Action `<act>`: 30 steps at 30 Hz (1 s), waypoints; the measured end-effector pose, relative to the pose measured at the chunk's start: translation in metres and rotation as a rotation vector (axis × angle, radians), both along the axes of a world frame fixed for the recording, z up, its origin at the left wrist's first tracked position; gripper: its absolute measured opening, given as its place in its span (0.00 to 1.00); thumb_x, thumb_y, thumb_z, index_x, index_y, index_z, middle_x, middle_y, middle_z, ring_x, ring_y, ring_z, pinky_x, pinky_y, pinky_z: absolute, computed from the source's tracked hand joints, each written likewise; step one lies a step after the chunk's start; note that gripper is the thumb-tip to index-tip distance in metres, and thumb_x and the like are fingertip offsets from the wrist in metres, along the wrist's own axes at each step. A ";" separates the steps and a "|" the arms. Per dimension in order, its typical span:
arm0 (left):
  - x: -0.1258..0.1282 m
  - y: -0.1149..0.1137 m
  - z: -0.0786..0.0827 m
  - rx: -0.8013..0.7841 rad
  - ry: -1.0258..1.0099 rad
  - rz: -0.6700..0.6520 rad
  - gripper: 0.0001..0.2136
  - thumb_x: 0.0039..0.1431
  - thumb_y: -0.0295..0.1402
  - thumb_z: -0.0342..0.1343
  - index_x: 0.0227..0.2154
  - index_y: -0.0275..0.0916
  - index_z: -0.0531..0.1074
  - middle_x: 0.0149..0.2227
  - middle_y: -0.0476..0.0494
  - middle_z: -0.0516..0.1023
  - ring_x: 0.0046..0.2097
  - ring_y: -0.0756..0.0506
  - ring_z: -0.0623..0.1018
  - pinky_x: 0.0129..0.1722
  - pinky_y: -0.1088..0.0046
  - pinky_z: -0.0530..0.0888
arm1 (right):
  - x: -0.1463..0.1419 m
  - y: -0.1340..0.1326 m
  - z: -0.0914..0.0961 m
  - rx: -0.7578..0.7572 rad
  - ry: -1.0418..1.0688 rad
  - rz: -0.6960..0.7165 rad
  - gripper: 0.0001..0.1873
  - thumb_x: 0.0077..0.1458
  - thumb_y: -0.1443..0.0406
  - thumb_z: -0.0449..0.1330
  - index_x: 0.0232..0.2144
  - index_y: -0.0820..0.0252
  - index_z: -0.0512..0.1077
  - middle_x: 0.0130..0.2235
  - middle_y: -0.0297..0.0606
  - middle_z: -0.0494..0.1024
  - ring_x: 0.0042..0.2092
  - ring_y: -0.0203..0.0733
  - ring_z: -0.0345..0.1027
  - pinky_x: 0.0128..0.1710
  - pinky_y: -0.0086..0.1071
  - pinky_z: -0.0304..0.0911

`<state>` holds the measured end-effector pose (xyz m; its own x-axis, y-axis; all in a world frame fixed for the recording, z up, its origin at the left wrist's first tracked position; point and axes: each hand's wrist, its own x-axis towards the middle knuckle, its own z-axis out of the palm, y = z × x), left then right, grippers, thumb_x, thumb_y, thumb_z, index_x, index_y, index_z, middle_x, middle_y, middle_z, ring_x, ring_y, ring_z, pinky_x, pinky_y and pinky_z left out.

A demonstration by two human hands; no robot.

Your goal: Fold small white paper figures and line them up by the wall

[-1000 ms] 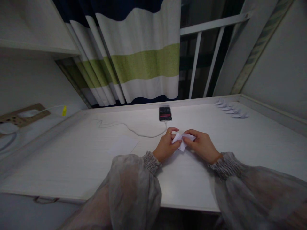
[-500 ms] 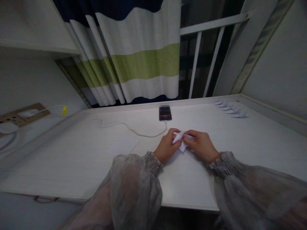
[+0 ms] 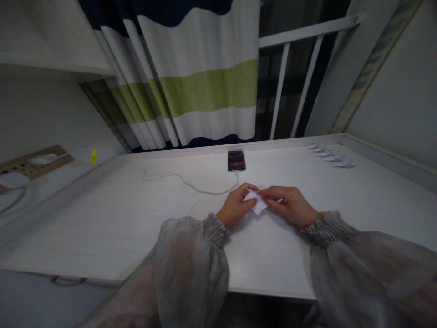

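Between my hands, just above the white desk, is a small folded piece of white paper (image 3: 258, 207) with a pointed lower corner. My left hand (image 3: 236, 206) grips its left side, thumb on the front face and the other fingers behind; a ring shows on one finger. My right hand (image 3: 290, 205) pinches the paper's upper right edge between thumb and fingertips. The fingers hide part of the folds. A flat white sheet of paper (image 3: 175, 206) lies on the desk to the left of my left hand.
A phone (image 3: 236, 160) lies beyond my hands, its white cable (image 3: 194, 189) curving left across the desk (image 3: 102, 232). Several folded paper cranes (image 3: 330, 156) stand in a row at the back right. A power strip (image 3: 34, 164) is on the left, and a curtain (image 3: 208, 91) hangs behind.
My right hand has shifted slightly right, its fingers straighter along the paper's upper edge. The paper's right-hand part, which stuck out under my right fingers, now shows less. My left hand keeps its hold.
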<state>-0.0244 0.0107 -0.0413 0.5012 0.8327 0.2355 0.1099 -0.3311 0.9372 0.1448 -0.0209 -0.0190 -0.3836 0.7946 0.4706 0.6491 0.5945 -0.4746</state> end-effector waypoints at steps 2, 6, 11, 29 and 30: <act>-0.001 -0.001 0.001 0.010 -0.008 -0.001 0.11 0.47 0.27 0.52 0.36 0.35 0.65 0.30 0.48 0.70 0.30 0.53 0.69 0.29 0.78 0.64 | 0.002 0.001 0.000 0.006 -0.001 0.041 0.13 0.49 0.68 0.50 0.34 0.58 0.72 0.33 0.38 0.75 0.33 0.38 0.68 0.32 0.31 0.64; -0.001 -0.002 0.004 -0.002 -0.010 -0.010 0.10 0.47 0.27 0.52 0.36 0.35 0.67 0.32 0.47 0.71 0.31 0.52 0.69 0.32 0.76 0.65 | 0.001 0.001 0.002 0.034 0.030 0.079 0.13 0.48 0.69 0.50 0.32 0.59 0.73 0.32 0.40 0.74 0.33 0.38 0.68 0.34 0.31 0.63; 0.001 -0.002 0.004 -0.048 -0.086 -0.051 0.13 0.44 0.30 0.57 0.36 0.35 0.68 0.34 0.46 0.72 0.35 0.50 0.70 0.36 0.73 0.66 | 0.000 0.000 0.002 0.014 0.076 0.053 0.12 0.48 0.69 0.49 0.29 0.58 0.73 0.30 0.38 0.74 0.32 0.37 0.67 0.33 0.31 0.63; 0.003 -0.006 0.011 -0.184 -0.210 -0.026 0.11 0.47 0.36 0.54 0.32 0.34 0.70 0.28 0.48 0.70 0.28 0.54 0.67 0.28 0.78 0.64 | -0.002 0.001 0.000 0.037 0.150 0.082 0.12 0.48 0.70 0.50 0.30 0.57 0.73 0.32 0.38 0.73 0.35 0.37 0.67 0.36 0.33 0.63; 0.003 -0.006 0.010 -0.178 -0.223 -0.034 0.11 0.46 0.35 0.55 0.32 0.34 0.69 0.28 0.48 0.70 0.28 0.54 0.68 0.29 0.78 0.64 | -0.002 0.001 0.000 0.038 0.151 0.081 0.12 0.48 0.70 0.50 0.30 0.57 0.73 0.32 0.38 0.73 0.35 0.37 0.67 0.36 0.33 0.63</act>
